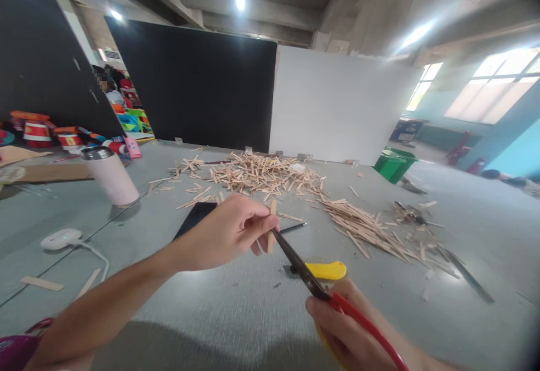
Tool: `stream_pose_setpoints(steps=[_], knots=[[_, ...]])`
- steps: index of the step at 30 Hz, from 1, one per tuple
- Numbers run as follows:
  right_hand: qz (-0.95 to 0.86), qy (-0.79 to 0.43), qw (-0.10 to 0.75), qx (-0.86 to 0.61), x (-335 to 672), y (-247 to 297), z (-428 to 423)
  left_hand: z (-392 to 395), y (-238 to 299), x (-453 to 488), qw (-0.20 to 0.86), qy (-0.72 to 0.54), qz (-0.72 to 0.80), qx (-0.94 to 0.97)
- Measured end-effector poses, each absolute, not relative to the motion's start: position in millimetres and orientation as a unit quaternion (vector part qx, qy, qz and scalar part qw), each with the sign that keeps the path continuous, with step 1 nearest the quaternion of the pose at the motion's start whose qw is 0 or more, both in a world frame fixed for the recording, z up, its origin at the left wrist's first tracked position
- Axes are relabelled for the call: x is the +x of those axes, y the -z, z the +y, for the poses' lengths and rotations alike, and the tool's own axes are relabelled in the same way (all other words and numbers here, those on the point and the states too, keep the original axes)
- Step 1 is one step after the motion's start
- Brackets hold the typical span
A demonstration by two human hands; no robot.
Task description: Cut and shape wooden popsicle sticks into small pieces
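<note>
My left hand (230, 230) pinches a short wooden craft stick (272, 225), held upright above the grey table (236, 315). My right hand (350, 331) grips red-handled scissors (312, 281) at the lower right. The dark blades point up and left and meet the stick just below my left fingers. A big heap of wooden sticks (261, 173) lies further back on the table. A second spread of sticks (371, 227) lies to the right.
A pink tumbler with a metal lid (110, 175) stands at the left. A black phone (194, 217), a pen (293, 227) and a yellow tool (327, 270) lie near my hands. A white device with a cable (61, 239) sits at left. A green bin (394, 164) stands behind.
</note>
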State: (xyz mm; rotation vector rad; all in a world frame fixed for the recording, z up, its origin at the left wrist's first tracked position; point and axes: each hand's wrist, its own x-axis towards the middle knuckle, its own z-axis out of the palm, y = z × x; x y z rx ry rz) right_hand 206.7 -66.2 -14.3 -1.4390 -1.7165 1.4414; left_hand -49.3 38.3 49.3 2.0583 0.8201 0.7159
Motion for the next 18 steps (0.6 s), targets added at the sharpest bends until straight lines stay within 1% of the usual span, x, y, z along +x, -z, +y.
stream_pose_setpoints(steps=[4, 11, 14, 16, 18], knots=[[-0.621, -0.542, 0.241, -0.513, 206, 11, -65, 41, -50, -51, 0.381, -0.265, 0.323, 0.825], [-0.568, -0.586, 0.218, -0.535, 208, 11, -66, 47, -51, -57, 0.353, -0.221, 0.301, 0.858], [-0.566, -0.610, 0.190, -0.521, 207, 5, -65, 49, -54, -61, 0.348, -0.188, 0.301, 0.868], [-0.573, -0.613, 0.174, -0.515, 208, 1, -63, 51, -56, -61, 0.368, -0.166, 0.305, 0.862], [-0.579, -0.611, 0.170, -0.512, 210, 0, -62, 52, -56, -60, 0.416, -0.161, 0.309, 0.840]])
